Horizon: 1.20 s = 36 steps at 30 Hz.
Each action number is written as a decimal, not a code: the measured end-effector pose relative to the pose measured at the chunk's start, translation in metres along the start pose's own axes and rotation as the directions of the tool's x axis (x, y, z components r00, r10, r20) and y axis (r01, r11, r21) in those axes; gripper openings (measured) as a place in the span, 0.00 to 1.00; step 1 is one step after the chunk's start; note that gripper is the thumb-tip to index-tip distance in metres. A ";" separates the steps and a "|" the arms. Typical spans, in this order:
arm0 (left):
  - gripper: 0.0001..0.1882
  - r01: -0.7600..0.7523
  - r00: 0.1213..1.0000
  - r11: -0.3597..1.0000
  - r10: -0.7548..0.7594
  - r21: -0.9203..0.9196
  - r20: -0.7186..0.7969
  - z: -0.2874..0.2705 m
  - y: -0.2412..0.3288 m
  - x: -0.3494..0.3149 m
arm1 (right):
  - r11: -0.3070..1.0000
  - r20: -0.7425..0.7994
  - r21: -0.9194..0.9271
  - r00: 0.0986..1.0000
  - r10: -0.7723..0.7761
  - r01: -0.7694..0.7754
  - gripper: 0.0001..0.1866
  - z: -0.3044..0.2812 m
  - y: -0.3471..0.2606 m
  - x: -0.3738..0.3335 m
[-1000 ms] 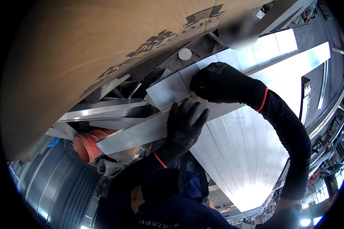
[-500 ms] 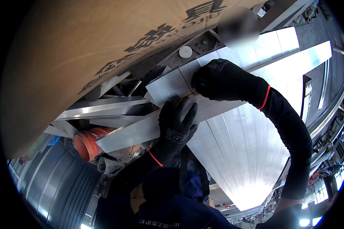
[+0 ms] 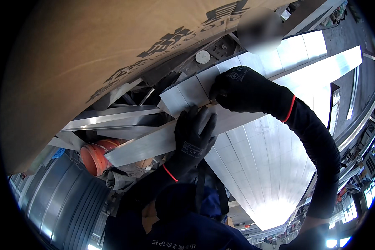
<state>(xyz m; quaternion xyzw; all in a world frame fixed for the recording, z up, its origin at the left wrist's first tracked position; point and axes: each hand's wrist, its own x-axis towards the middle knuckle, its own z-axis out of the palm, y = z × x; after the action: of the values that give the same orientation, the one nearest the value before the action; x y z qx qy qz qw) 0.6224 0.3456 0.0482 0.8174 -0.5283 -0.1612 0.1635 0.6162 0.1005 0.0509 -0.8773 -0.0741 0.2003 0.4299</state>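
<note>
A long flat silver metal bar lies slantwise across a row of silver metal profiles laid side by side. My left hand, in a black glove, rests on the bar with its fingers stretched out and a little apart. Just beyond and to the right, my black-gloved right hand is closed above the bar's far edge, where the profiles' ends stick out. Whatever its fingers hold, if anything, is hidden by the glove.
A big brown cardboard box takes up the far left. Below it are more metal profiles and an orange pipe-like piece. A round whitish disc lies among dark scrap beyond the profiles. Stacked grey metal stands at the lower left.
My right hand has shifted very slightly toward me along the bar's far edge. My left hand stays on the bar in nearly the same place.
</note>
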 end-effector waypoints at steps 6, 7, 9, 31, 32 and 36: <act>0.26 -0.112 0.993 0.993 0.113 0.039 -0.038 0.010 0.003 0.000 | 0.992 -0.042 -0.082 0.994 -0.098 0.094 0.08 0.005 0.001 -0.002; 0.26 -0.109 0.993 0.993 0.112 0.049 -0.042 0.010 0.004 0.000 | 0.992 -0.043 -0.083 0.995 -0.094 0.091 0.09 0.006 0.002 -0.002; 0.26 -0.104 0.994 0.993 0.106 0.064 -0.040 0.009 0.005 0.001 | 0.989 -0.039 -0.100 0.993 -0.108 0.104 0.09 0.007 0.004 -0.003; 0.25 -0.072 0.993 0.984 0.056 0.165 0.101 -0.010 0.018 0.012 | 0.954 -0.059 -0.297 0.997 -0.059 0.039 0.09 -0.066 0.056 -0.076; 0.25 -0.069 0.992 0.983 0.049 0.170 0.115 -0.012 0.019 0.013 | 0.949 -0.065 -0.313 0.995 -0.070 0.046 0.10 -0.072 0.061 -0.082; 0.25 -0.086 0.990 0.976 0.062 0.199 0.124 -0.008 0.019 0.018 | 0.929 -0.126 -0.367 0.992 0.011 -0.057 0.10 -0.095 0.081 -0.116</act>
<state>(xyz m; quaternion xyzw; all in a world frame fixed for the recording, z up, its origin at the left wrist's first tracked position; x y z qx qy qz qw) 0.6177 0.3226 0.0624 0.7986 -0.5810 -0.1477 0.0535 0.5471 -0.0532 0.0733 -0.9542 -0.0688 0.1366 0.2571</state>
